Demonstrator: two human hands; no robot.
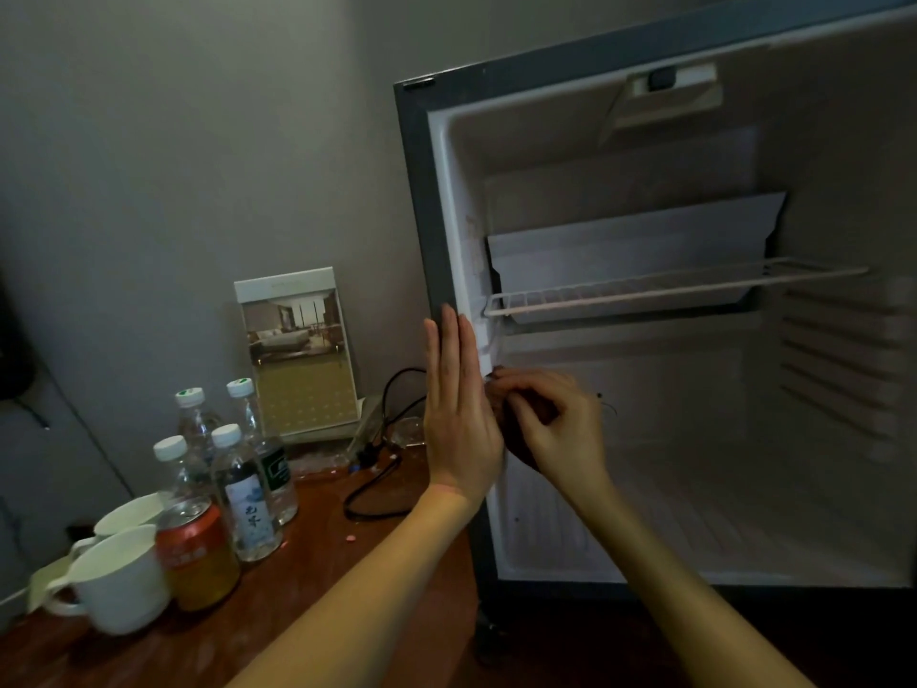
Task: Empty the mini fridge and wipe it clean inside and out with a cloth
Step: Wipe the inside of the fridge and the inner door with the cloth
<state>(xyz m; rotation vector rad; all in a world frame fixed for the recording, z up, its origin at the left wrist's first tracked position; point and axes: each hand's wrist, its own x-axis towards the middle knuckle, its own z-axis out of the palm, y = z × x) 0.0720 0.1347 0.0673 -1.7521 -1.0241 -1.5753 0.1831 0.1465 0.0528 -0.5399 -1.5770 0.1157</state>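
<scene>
four bottles (245,494), two cups (119,583), one can (196,553)

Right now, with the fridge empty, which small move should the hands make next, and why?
Probably draw the right hand downward, rubbing the cloth along the left inner wall. The cloth sits just under the wire shelf, the fridge looks empty, and the left hand lies flat on its front edge, steadying it.

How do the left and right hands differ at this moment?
The left hand is flat with straight fingers; the right hand is curled. The left hand rests on the front edge of the fridge; the right hand grips a dark cloth just inside. Both are at the same side of the opening.
</scene>
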